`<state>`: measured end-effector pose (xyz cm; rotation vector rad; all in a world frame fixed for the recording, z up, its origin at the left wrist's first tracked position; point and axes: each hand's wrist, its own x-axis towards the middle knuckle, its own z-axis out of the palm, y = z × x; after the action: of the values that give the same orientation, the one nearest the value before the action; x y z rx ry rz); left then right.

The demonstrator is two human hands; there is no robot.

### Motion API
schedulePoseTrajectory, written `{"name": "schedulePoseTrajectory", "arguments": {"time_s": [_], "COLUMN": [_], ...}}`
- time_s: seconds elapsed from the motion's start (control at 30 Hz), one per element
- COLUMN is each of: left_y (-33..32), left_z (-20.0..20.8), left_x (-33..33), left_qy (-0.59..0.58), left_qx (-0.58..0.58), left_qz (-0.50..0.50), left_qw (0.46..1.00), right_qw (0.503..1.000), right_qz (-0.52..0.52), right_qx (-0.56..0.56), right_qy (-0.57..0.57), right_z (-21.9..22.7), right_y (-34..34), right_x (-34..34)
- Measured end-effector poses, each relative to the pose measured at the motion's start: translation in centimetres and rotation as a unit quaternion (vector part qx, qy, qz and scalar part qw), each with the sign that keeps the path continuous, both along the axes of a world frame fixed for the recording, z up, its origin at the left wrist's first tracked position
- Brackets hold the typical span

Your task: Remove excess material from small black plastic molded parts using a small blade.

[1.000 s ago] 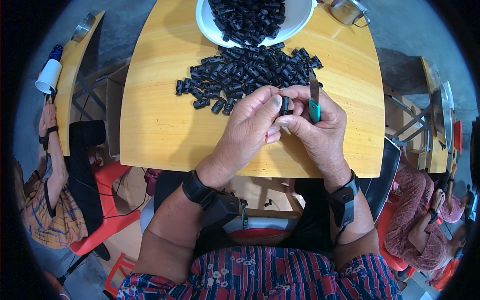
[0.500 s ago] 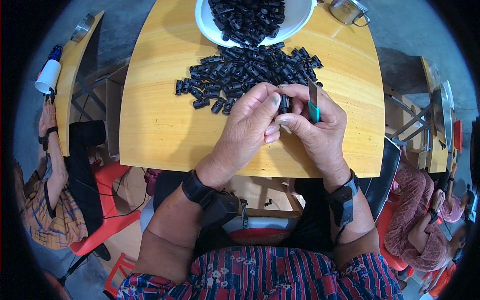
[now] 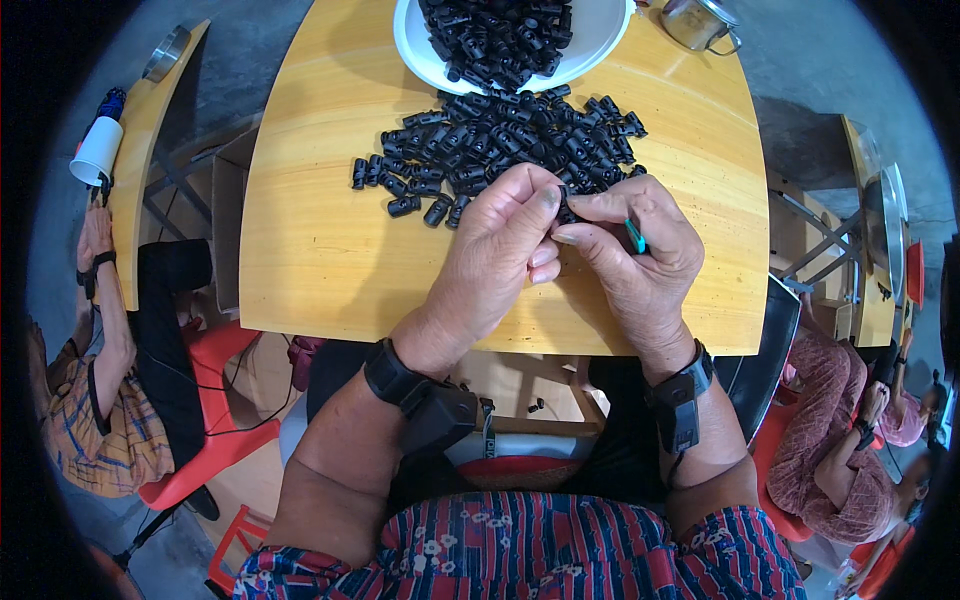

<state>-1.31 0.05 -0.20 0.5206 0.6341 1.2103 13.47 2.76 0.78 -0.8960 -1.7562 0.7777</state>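
Note:
Above the near half of the table, my left hand (image 3: 497, 232) is closed, its thumb and fingers pinching a small black plastic cord lock (image 3: 566, 207). My right hand (image 3: 645, 255) is closed too, with thumb and forefinger at the right side of that cord lock. Tucked in the right fingers is a small knife with a green handle (image 3: 635, 237); its blade is hardly visible from this angle. Just beyond both hands spreads a loose pile of black cord locks (image 3: 500, 140).
Behind the pile stands a white bowl (image 3: 408, 52) heaped with more cord locks. A metal mug (image 3: 697, 24) is at the table's far right corner. People sit at other tables on both sides, one near a white cup (image 3: 97, 150) at left.
My right hand has turned, so the knife blade that pointed up no longer shows clearly. Its fingers have shifted on the cord lock. The left hand stays almost still.

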Motion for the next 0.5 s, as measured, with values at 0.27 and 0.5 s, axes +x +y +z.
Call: {"name": "schedulePoseTrajectory", "arguments": {"time_s": [0.27,0.5], "left_y": [0.02,0.08], "left_z": [-0.27,0.16], "left_x": [-0.1,0.04], "left_qy": [-0.007,0.019], "left_qx": [0.011,0.02], "left_qz": [0.007,0.001], "left_qw": [1.0,1.0], "right_qw": [0.995,0.979], "right_qz": [0.038,0.082], "right_qx": [-0.096,-0.179], "right_qy": [0.009,0.051], "right_z": [0.22,0.57], "right_y": [0.27,0.4], "right_x": [-0.05,0.23]}}
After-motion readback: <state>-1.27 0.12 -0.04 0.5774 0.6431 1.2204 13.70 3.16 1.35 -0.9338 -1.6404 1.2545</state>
